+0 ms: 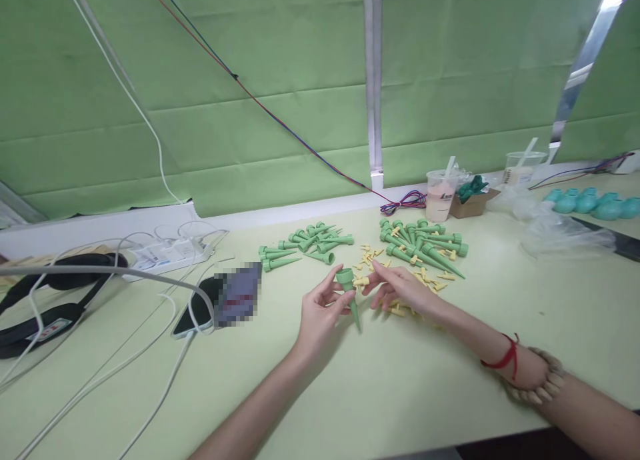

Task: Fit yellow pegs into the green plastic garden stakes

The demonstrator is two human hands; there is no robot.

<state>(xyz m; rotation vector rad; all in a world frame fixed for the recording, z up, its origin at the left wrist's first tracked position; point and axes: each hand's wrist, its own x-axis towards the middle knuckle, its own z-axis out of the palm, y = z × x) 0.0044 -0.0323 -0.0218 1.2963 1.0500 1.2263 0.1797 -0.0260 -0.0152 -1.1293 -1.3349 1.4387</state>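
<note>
A green spike (350,293) is being gripped by the left hand (320,313), tip down, steadying it; a yellow piece (361,281) is being pinched against it by the right hand (400,288), just beside.

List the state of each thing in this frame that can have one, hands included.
left hand: closed on the green spike, holding it tip down
right hand: pinching a yellow valve piece against the spike
green spike: held, wide end up
yellow valve piece: held at the spike's side
left spike pile: lying loose
right spike pile: lying loose
pink drink cup: upright, straw in
phone: flat, cable attached
</note>
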